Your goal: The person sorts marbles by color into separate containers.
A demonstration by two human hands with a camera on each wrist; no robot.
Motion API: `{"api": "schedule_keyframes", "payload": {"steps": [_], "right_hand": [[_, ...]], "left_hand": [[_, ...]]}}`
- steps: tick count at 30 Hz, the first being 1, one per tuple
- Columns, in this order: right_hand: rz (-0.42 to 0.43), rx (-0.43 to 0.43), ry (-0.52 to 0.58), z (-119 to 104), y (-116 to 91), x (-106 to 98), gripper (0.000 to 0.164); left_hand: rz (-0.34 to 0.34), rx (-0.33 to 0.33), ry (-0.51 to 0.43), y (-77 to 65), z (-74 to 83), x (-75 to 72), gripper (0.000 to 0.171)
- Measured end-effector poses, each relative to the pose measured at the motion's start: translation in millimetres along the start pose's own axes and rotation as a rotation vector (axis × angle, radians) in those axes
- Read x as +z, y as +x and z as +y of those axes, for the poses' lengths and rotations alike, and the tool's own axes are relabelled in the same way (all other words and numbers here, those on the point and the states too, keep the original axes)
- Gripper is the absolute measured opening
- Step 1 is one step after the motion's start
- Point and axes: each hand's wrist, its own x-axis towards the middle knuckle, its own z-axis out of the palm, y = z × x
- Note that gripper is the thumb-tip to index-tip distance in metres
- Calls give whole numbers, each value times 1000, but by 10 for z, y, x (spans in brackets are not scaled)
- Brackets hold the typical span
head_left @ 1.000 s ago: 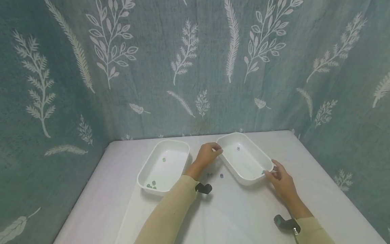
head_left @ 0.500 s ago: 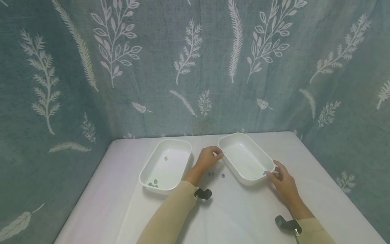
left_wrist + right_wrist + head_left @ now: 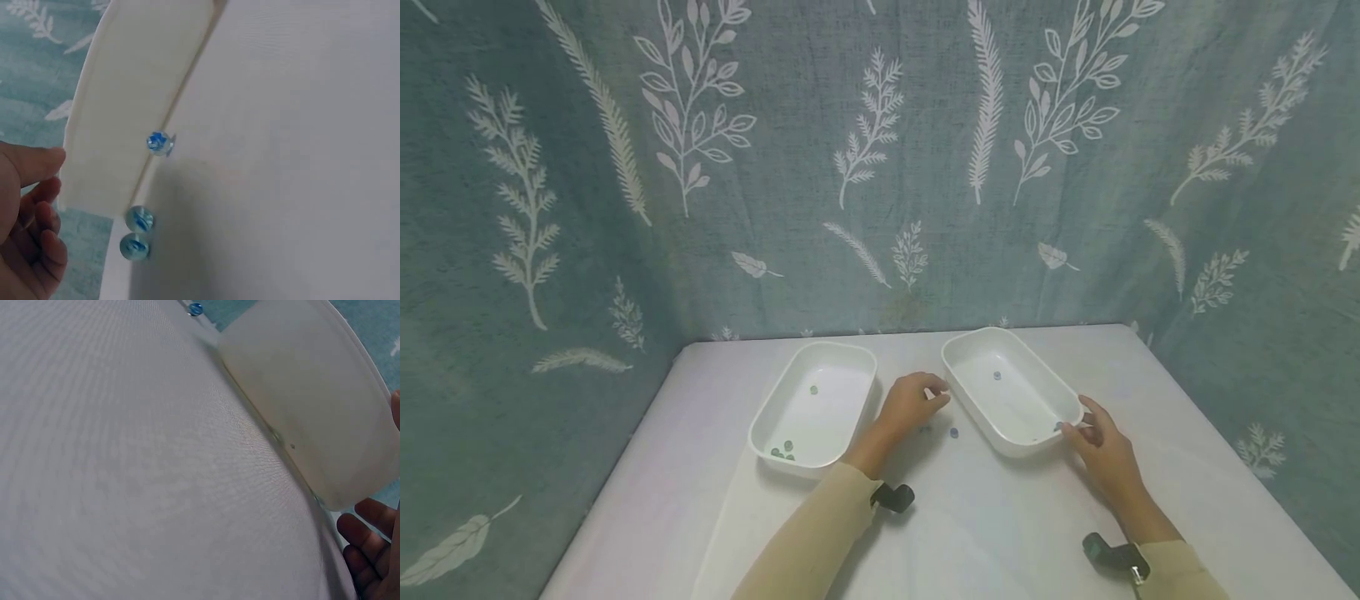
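Note:
My left hand (image 3: 912,402) is just off the left wall of the right white tray (image 3: 1011,396), its thumb and loosely bent fingers apart with nothing between them. My right hand (image 3: 1101,446) grips that tray's near right corner, thumb over the rim and fingers outside. One marble (image 3: 997,376) lies on the tray floor, and another marble (image 3: 1057,426) is in the corner by the right thumb. On the table beside the tray, a blue-swirled clear marble (image 3: 160,143) sits near its wall, with a touching pair of marbles (image 3: 137,233) farther along.
A second white tray (image 3: 760,429) stands to the left, with several green marbles (image 3: 782,451) near its front end and a single green marble (image 3: 814,389) farther back. White cloth covers the table (image 3: 970,525). A leaf-patterned curtain (image 3: 805,167) hangs behind and at both sides.
My left hand has drawn back from the tray's rim, slightly down toward the table. The marble inside the right tray has shifted along the floor. The right hand keeps its grip.

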Motion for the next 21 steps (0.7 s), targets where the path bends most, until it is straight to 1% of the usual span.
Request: {"api": "schedule_keyframes", "payload": {"steps": [7, 13, 17, 21], "right_hand": [[8, -10, -9, 34, 0, 9, 71], [22, -25, -13, 56, 3, 19, 70], [12, -14, -14, 34, 2, 25, 71], [2, -4, -12, 21, 1, 18, 72]], "left_hand": [[20, 6, 20, -145, -5, -18, 14], [-3, 21, 66, -231, -28, -14, 15], [-13, 17, 93, -304, -27, -25, 15], [-16, -4, 74, -364, -33, -43, 16]]}}
